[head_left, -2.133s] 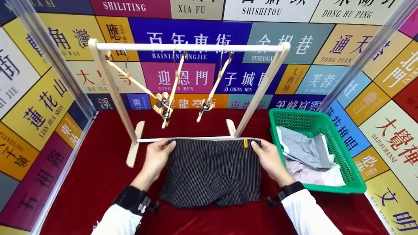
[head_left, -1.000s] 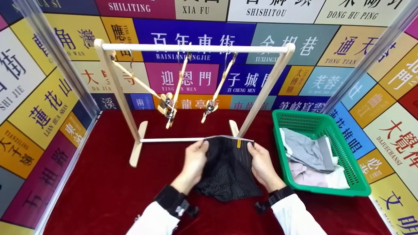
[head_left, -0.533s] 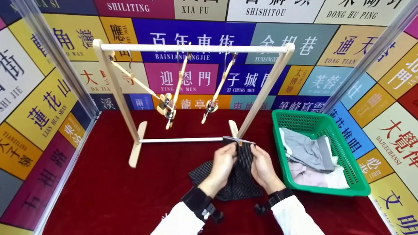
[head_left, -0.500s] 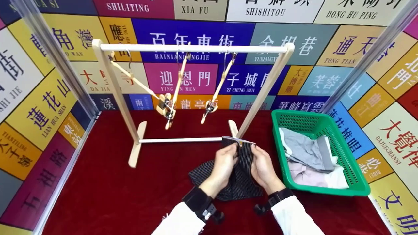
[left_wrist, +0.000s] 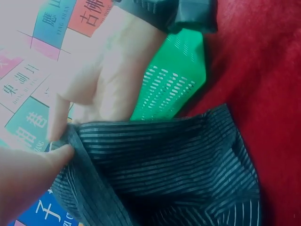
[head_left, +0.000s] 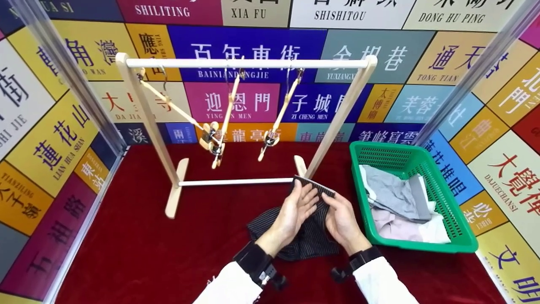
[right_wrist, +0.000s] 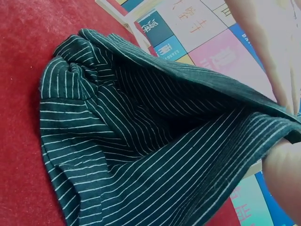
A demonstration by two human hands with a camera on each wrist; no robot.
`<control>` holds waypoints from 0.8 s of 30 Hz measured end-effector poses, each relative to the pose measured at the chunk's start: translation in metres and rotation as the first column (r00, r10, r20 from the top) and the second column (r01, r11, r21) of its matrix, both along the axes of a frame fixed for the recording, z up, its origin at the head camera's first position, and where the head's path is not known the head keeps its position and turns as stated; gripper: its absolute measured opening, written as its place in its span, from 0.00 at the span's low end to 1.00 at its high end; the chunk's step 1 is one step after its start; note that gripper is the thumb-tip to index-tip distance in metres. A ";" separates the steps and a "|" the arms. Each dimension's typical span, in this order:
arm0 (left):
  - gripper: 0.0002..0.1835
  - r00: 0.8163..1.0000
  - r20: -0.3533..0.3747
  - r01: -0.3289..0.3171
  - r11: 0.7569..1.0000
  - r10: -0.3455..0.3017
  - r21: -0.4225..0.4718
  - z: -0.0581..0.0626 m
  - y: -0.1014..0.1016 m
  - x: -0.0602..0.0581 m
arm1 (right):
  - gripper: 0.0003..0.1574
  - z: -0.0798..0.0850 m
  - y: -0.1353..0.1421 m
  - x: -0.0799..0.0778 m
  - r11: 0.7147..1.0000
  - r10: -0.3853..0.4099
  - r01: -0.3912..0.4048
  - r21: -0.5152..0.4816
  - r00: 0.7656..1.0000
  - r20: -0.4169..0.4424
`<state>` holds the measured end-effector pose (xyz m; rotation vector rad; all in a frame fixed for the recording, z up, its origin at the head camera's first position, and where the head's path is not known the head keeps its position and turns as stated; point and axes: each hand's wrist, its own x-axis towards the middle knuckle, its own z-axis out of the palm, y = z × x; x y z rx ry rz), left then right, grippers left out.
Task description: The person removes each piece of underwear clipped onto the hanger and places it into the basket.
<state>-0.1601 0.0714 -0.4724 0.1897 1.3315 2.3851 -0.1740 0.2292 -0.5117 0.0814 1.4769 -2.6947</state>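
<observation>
Black shorts with thin white stripes [head_left: 312, 242] hang partly bunched above the red cloth, waistband uppermost. My right hand [head_left: 341, 217] pinches one end of the waistband between thumb and fingers. Beside it, my left hand [head_left: 289, 215] lies against the front of the shorts, palm showing and fingers fairly straight, its thumb at the waistband's other end. In the left wrist view the left thumb [left_wrist: 44, 165] touches the waistband edge, close to the right hand [left_wrist: 117, 70]. Gaping folds of the shorts [right_wrist: 141, 188] fill the right wrist view.
A wooden rack [head_left: 261, 63] stands behind the hands, carrying wooden clip hangers [head_left: 230, 105]. To the right is a green basket [head_left: 468, 236] with grey briefs [head_left: 394, 190] and paler garments. Red cloth [head_left: 139, 253] covers the table. Printed panels and clear posts enclose it.
The shorts were stretched flat between both hands; my left hand then moved right, folding them toward my right hand. In the last half second its fingers have straightened and the waistband end has tilted.
</observation>
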 end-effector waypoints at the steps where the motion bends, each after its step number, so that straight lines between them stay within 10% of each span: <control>1: 0.44 1.000 -0.009 -0.004 1.000 0.004 -0.011 -0.001 -0.002 0.000 | 0.23 0.000 0.001 0.000 1.000 0.008 -0.008 -0.007 1.000 0.007; 14: 0.23 0.947 -0.131 -0.317 0.920 0.293 -0.231 -0.014 -0.041 -0.023 | 0.17 0.019 0.019 0.008 0.993 0.095 -0.096 -0.067 0.995 -0.020; 24: 0.35 0.982 -0.180 -0.094 0.969 0.053 -0.228 -0.031 -0.052 -0.032 | 0.26 0.038 0.026 0.015 0.930 0.301 -0.326 -0.167 0.940 -0.161</control>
